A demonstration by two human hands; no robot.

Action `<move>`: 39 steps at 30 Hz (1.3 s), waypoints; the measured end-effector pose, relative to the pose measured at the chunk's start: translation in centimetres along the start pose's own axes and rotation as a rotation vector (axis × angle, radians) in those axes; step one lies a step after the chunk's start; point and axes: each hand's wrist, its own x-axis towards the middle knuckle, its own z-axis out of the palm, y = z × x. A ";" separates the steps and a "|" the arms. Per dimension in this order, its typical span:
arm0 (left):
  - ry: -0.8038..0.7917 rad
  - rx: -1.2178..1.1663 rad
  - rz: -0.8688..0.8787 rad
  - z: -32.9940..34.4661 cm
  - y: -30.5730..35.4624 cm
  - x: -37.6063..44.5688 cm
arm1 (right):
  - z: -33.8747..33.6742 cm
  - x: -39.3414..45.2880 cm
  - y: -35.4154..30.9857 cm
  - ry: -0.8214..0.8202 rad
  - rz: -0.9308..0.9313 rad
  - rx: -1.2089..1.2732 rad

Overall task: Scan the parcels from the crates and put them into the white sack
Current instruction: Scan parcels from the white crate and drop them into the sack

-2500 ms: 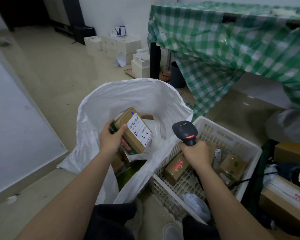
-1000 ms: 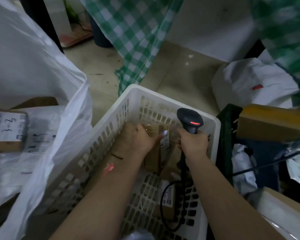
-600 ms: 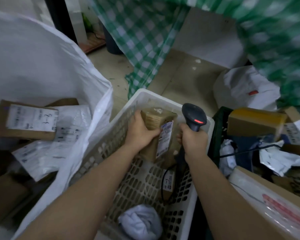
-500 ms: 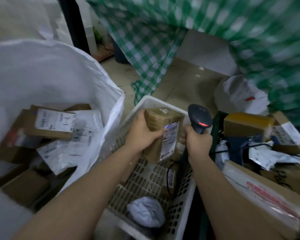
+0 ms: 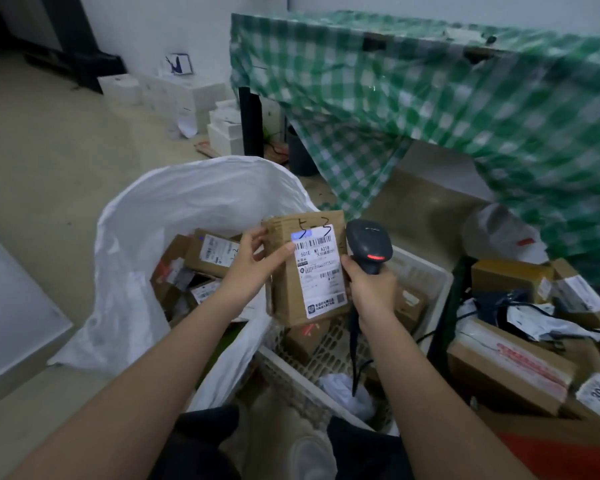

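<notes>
Scanning step: a brown cardboard parcel (image 5: 305, 268) is being held upright over the near corner of the white crate (image 5: 420, 271), its label turned to the camera; a bluish patch of light is seen at the top of that label, so a scan is judged to be under way.
Left hand: the left hand (image 5: 253, 261) is wrapped on the parcel's left edge, thumb laid on the label's upper corner.
Right hand: the right hand (image 5: 371, 289) is curled round the handle of the black scanner (image 5: 369, 245), whose red light is lit; the scanner's head is seen just right of the parcel, above the crate.
Sack: the white sack (image 5: 187, 209) stands open just left of the crate, touching its side.
Done so far: several labelled boxes (image 5: 215, 252) are already lying inside the sack, left of the crate.
Left in the crate: a few brown parcels (image 5: 407, 304) and a crumpled white bag (image 5: 343, 386) are visible on the crate's floor.
Left elsewhere: more boxes (image 5: 510, 368) are heaped right of the crate; whether these belong to the job cannot be told.
Progress judged: well begun, not near finished.
Next for this parcel: to be dropped into the sack once read.
</notes>
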 end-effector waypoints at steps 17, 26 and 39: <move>0.034 -0.003 -0.142 -5.5 -4.6 0.3 | 0.8 -2.8 0.6 -0.487 0.038 -0.327; 0.069 0.019 -0.116 -5.9 -5.0 0.4 | 0.4 -3.7 -0.1 -0.553 -0.041 -0.419; 0.094 0.045 -0.087 -6.3 -4.9 -0.1 | 0.6 -3.9 -0.3 -0.536 -0.085 -0.435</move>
